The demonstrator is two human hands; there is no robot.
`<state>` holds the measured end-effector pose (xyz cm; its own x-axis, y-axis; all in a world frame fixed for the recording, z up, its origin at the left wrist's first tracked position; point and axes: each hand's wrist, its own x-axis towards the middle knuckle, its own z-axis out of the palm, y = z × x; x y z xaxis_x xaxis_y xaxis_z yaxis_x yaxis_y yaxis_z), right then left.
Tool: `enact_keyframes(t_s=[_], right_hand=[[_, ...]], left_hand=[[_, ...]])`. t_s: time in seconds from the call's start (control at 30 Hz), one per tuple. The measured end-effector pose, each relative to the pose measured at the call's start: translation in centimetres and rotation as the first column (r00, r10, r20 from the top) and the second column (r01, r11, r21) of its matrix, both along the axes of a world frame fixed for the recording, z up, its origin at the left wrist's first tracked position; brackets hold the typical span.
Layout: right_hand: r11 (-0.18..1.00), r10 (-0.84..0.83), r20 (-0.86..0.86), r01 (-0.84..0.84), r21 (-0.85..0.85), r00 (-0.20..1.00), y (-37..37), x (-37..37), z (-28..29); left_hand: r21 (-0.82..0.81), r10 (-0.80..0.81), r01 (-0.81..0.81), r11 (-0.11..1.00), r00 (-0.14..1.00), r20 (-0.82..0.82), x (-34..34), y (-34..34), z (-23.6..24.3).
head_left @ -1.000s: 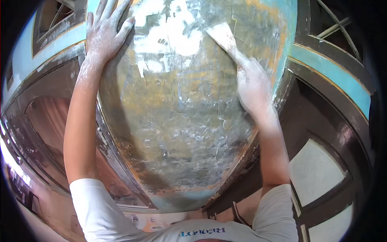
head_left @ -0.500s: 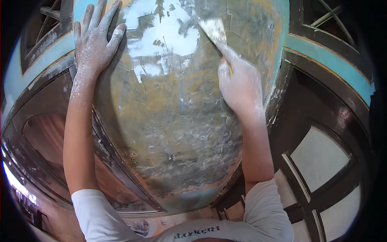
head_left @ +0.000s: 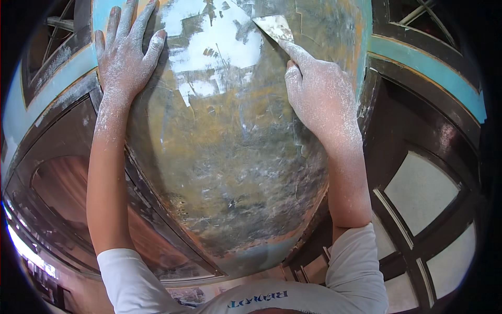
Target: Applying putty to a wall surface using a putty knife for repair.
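Note:
My left hand point(head_left: 124, 60), dusted with white powder, lies flat with fingers spread on the left side of the wall panel. In my right hand point(head_left: 324, 97), also powdery, is a scraper point(head_left: 275, 26) with a wide, pale-smeared blade. The index finger stretches along toward the blade, and the palm hides the handle. One corner of the blade points left, beside a bright white exposed patch point(head_left: 225, 44) with jagged edges. Around and below this patch the worn wall surface point(head_left: 235, 141) is mottled brown, ochre and grey, with scratches.
Dark wooden doors flank the wall, one with a reddish oval panel point(head_left: 68, 183) at left, another with pale panes point(head_left: 418, 191) at right. Light blue bands point(head_left: 426, 76) run above them. The wall's lower end point(head_left: 256, 259) is bluish.
My right hand has turned and its wrist has shifted right, tilting the blade further left. The view has moved slightly. My left hand stays spread on the wall.

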<state>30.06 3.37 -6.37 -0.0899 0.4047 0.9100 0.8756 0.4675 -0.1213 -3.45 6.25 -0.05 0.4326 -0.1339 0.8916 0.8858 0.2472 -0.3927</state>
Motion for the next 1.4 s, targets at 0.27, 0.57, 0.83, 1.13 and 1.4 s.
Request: enact_keyframes(t_s=[0.27, 0.57, 0.83, 1.13, 1.4], right_hand=[[0.991, -0.13, 0.085, 0.126, 0.05, 0.988, -0.5, -0.1, 2.6], [0.903, 0.303, 0.038, -0.3, 0.306, 0.952, 3.6, 1.5, 6.9], [0.914, 0.405, -0.234, -0.388, 0.116, 0.884, 11.6, 13.2, 11.1], [0.968, 0.18, 0.322, -0.226, 0.109, 0.929, 3.0, 2.9, 11.7], [0.952, 0.08, 0.415, -0.193, 0.236, 0.906, 0.8, 1.5, 11.2]], left_hand=[[-0.02, 0.011, -0.011, 1.0, 0.999, 0.032, 0.7, -0.1, -0.1], [-0.214, 0.062, -0.011, 0.977, 0.971, 0.232, 4.3, -3.3, -0.8], [-0.219, 0.032, 0.013, 0.976, 0.979, 0.202, 4.0, -3.1, -0.4], [-0.204, 0.064, -0.02, 0.979, 0.975, 0.214, 3.5, -3.1, -0.6], [-0.196, 0.071, -0.036, 0.98, 0.982, 0.176, 2.9, -2.6, -0.6]])
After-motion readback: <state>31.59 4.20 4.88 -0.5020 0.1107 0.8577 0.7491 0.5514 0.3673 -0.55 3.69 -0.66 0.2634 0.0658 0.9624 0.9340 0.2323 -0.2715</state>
